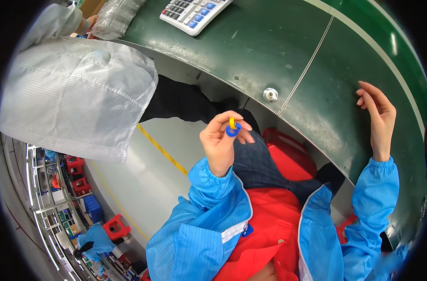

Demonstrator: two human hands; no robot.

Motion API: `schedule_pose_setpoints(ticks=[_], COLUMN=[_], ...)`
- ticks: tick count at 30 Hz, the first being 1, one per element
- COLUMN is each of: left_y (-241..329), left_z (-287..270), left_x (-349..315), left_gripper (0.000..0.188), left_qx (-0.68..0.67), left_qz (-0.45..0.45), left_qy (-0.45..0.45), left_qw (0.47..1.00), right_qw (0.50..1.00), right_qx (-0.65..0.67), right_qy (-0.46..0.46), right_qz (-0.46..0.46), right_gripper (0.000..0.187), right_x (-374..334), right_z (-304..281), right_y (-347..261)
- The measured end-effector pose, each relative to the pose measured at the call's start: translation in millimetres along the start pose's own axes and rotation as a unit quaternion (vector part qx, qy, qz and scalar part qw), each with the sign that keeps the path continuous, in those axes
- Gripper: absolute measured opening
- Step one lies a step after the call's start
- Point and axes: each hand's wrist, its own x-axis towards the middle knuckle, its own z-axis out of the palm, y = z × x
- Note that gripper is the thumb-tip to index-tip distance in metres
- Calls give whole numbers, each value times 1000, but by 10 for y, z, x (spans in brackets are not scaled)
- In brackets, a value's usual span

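Note:
My left hand (218, 143) is raised in front of the bench edge, its fingers bent toward the thumb. A small yellow ring (232, 123) and a blue ring (232, 131) show at its thumb and fingertips; their exact kind is too small to tell. Over the green bench on the right, my right hand (379, 114) has loosely bent, parted fingers and nothing visible in it. A round silver metal piece (270, 95) sits near the bench edge, between the two hands and apart from both.
The green bench (335, 93) has a seam across it. A white calculator (192, 14) and clear plastic packaging (115, 18) lie toward the back left. A person in a pale striped coat (77, 93) stands at the left. A red stool (288, 157) is below the bench edge.

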Motion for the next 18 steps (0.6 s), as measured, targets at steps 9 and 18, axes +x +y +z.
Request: schedule_pose_setpoints(ticks=[9, 18], left_y=[-113, -7], left_z=[122, 255], left_x=[258, 352], left_gripper=[17, 29], left_qx=[16, 237], left_qz=[132, 113], left_qy=[142, 111], left_qw=[981, 958], right_qw=[1000, 1000], right_qx=[5, -4], right_qy=[2, -13], right_qz=[-5, -4], right_gripper=[23, 24], right_x=[46, 97], right_z=[7, 28], right_y=[-55, -95])
